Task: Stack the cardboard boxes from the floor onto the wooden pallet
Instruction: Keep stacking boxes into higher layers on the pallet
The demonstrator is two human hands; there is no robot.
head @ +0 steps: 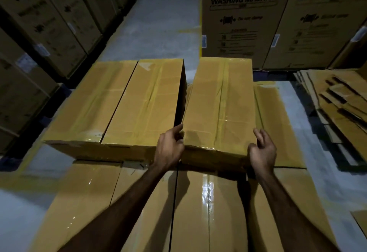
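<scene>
- Between the two hands, on the upper layer of the stack, sits a taped cardboard box (220,104), lying lengthwise away from the person and turned slightly off line with its neighbours.
- The left hand (170,148) holds the near left corner of this box, thumb up on the top edge and fingers curled round the side.
- The right hand (262,150) is at the near right corner, its fingers loosely bent and spread; whether they press the box or only hover by it I cannot tell.
- Just left of the held box, across a dark narrow gap, two more boxes (117,102) lie side by side at the same height, touching each other.
- Under all of these runs a lower layer of boxes (206,210), their glossy tape catching the light; both forearms reach out over it.
- Part of another box of that lower layer (272,116) shows to the right of the held one.
- The pallet itself is hidden beneath the boxes.
- A pale concrete floor (158,25) stretches beyond as an aisle.
- Flattened cardboard sheets (337,102) lie piled on the floor at the right.
- Tall washing machine cartons (244,13) stand behind, and more big cartons (39,23) line the left side of the aisle.
</scene>
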